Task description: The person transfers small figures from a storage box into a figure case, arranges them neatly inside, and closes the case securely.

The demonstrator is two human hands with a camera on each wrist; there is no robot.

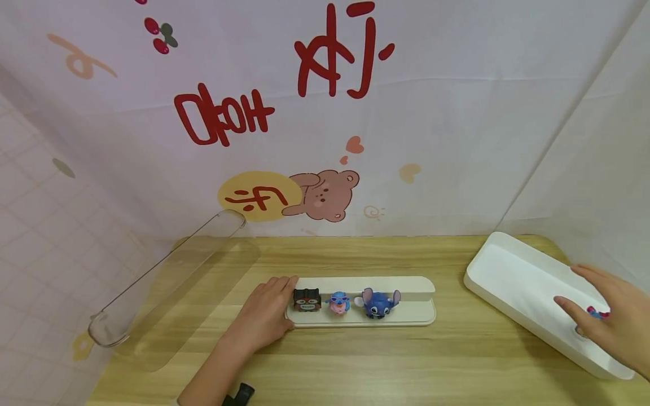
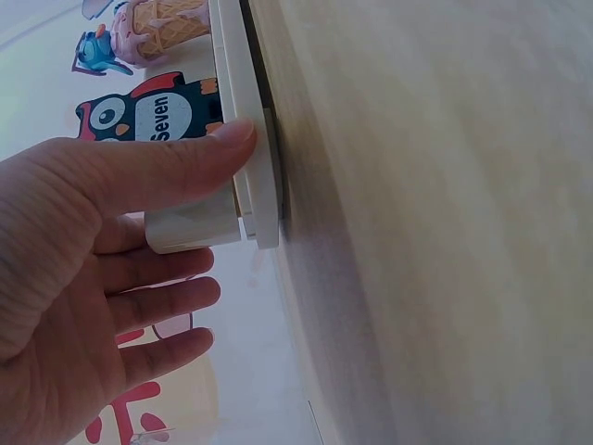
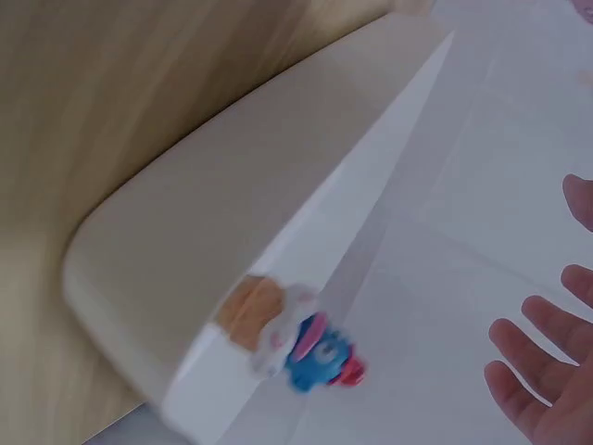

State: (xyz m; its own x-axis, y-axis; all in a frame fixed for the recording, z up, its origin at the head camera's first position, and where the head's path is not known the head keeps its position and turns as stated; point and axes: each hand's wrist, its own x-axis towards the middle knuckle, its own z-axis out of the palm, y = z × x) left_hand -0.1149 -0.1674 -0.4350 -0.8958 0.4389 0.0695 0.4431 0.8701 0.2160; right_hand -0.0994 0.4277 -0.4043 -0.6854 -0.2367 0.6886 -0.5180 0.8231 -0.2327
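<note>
My left hand (image 1: 266, 307) grips the left end of a cream stepped display stand (image 1: 355, 283). In the left wrist view, its thumb lies over the base edge beside an owl figure (image 2: 162, 111). On the stand, left to right, are this dark owl figure (image 1: 307, 300), a small blue-and-pink figure (image 1: 338, 303) with an ice cream cone, and a big-eared blue figure (image 1: 378, 303). My right hand (image 1: 609, 321) hovers over a long white tray (image 1: 513, 270), fingers spread and holding nothing. A blue figurine with a cone (image 3: 320, 352) lies inside the tray, apart from the fingers.
A clear plastic cover (image 1: 172, 276) lies slantwise on the wooden table (image 1: 325, 361) at the left. Some black object (image 1: 241, 393) shows beside my left forearm. Behind the table hangs a white printed cloth (image 1: 457, 141), with pale cloth on both sides.
</note>
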